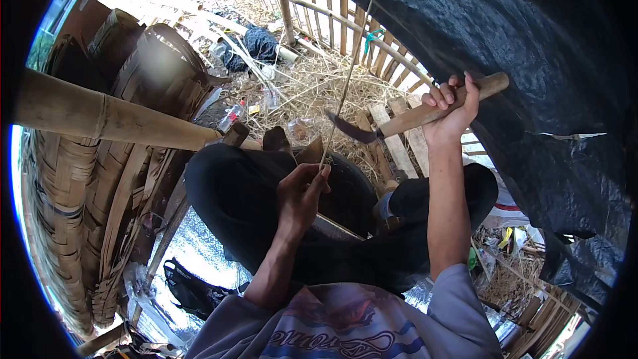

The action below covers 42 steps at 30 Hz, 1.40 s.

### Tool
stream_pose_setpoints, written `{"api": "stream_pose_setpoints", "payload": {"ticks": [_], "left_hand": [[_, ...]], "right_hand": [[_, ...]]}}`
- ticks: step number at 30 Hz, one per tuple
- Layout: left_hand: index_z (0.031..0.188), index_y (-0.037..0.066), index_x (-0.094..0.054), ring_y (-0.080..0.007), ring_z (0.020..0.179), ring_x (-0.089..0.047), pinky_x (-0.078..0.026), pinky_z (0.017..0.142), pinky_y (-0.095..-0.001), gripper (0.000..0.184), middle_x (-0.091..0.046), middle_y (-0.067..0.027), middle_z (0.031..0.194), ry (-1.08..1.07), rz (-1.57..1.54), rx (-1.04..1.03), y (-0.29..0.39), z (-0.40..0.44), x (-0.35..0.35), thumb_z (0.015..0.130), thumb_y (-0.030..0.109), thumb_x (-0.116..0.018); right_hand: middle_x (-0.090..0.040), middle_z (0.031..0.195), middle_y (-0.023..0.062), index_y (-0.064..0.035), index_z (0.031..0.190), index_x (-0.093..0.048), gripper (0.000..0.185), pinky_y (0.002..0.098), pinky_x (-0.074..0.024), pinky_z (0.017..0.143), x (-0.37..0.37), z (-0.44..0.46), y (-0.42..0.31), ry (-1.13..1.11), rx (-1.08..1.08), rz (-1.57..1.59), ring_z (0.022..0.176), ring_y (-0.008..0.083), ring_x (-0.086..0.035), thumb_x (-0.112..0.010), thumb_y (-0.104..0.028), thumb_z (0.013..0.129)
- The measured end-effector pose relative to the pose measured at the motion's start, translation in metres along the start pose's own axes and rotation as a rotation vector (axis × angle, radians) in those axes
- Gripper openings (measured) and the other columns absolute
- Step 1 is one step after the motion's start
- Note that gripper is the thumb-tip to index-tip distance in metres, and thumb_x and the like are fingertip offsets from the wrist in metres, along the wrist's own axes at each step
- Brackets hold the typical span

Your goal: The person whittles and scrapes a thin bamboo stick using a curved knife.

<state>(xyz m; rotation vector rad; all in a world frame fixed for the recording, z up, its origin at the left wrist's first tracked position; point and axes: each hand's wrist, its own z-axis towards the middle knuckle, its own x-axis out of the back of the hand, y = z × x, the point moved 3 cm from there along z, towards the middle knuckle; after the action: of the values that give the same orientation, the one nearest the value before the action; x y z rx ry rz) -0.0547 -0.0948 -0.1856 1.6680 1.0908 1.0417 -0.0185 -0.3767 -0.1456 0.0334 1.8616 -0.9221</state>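
Note:
My left hand (299,198) is closed in a pinch on the lower end of a thin bamboo strip (346,86), above my bent knee. The strip runs up and slightly right, past the top edge of the view. My right hand (453,114) grips a knife (409,121) by its long wooden handle, fingers curled around it. The knife's short, dark, curved blade (355,131) points left, and its tip is close to the strip. Whether blade and strip touch, I cannot tell.
A thick bamboo pole (133,119) crosses on the left, in front of stacked woven bamboo baskets (73,226). Black plastic sheeting (531,93) hangs on the right. Bamboo shavings (325,86) litter the ground ahead, below a slatted bamboo fence (342,16). A plastic bottle (232,116) lies there.

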Motion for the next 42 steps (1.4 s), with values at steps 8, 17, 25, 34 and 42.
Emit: {"api": "stream_pose_setpoints", "payload": {"ticks": [8, 17, 25, 34, 42], "left_hand": [[0.093, 0.0, -0.065, -0.0068, 0.063, -0.061, -0.043, 0.054, -0.0208, 0.025, -0.064, -0.0055, 0.068, 0.01, 0.02, -0.002, 0.0, -0.001, 0.0, 0.088, 0.024, -0.065], [0.092, 0.0, -0.065, -0.0059, 0.061, -0.059, -0.041, 0.053, -0.0202, 0.023, -0.064, -0.0042, 0.067, 0.001, -0.035, 0.023, 0.0, -0.002, 0.001, 0.087, 0.023, -0.066], [0.091, 0.0, -0.065, -0.0061, 0.063, -0.059, -0.042, 0.055, -0.0196, 0.024, -0.063, -0.004, 0.068, -0.023, -0.071, 0.048, 0.006, -0.002, 0.001, 0.087, 0.023, -0.066], [0.091, 0.0, -0.065, -0.0045, 0.062, -0.056, -0.04, 0.054, -0.0192, 0.023, -0.062, -0.0025, 0.067, -0.026, -0.047, 0.128, 0.007, -0.001, 0.002, 0.088, 0.023, -0.066], [0.091, 0.001, -0.065, -0.0038, 0.059, -0.054, -0.037, 0.051, -0.0189, 0.024, -0.062, -0.0022, 0.066, -0.025, -0.111, 0.108, 0.006, -0.001, 0.002, 0.087, 0.024, -0.067]], "right_hand": [[-0.031, 0.051, -0.0049, -0.0131, 0.074, -0.046, 0.028, 0.0254, -0.0331, 0.051, 0.005, 0.01, -0.002, 0.032, 0.041, 0.101, 0.046, 0.0076, -0.033, -0.057, -0.037, 0.083], [-0.031, 0.051, -0.0048, -0.0136, 0.073, -0.046, 0.028, 0.025, -0.0325, 0.051, 0.009, 0.007, 0.004, 0.055, 0.027, 0.138, 0.045, 0.0081, -0.033, -0.058, -0.037, 0.082], [-0.031, 0.051, -0.0067, -0.0125, 0.072, -0.046, 0.027, 0.0212, -0.0303, 0.049, 0.006, 0.001, 0.008, 0.051, -0.022, 0.089, 0.044, 0.0057, -0.031, -0.056, -0.035, 0.085], [-0.032, 0.053, -0.0064, -0.0121, 0.071, -0.045, 0.029, 0.0215, -0.033, 0.051, 0.003, 0.005, 0.007, 0.01, -0.04, 0.041, 0.045, 0.0053, -0.034, -0.058, -0.034, 0.084], [-0.033, 0.053, -0.0064, -0.0131, 0.072, -0.047, 0.028, 0.0224, -0.0328, 0.052, 0.013, 0.011, 0.009, 0.015, -0.057, 0.028, 0.047, 0.0059, -0.034, -0.057, -0.036, 0.083]]}}
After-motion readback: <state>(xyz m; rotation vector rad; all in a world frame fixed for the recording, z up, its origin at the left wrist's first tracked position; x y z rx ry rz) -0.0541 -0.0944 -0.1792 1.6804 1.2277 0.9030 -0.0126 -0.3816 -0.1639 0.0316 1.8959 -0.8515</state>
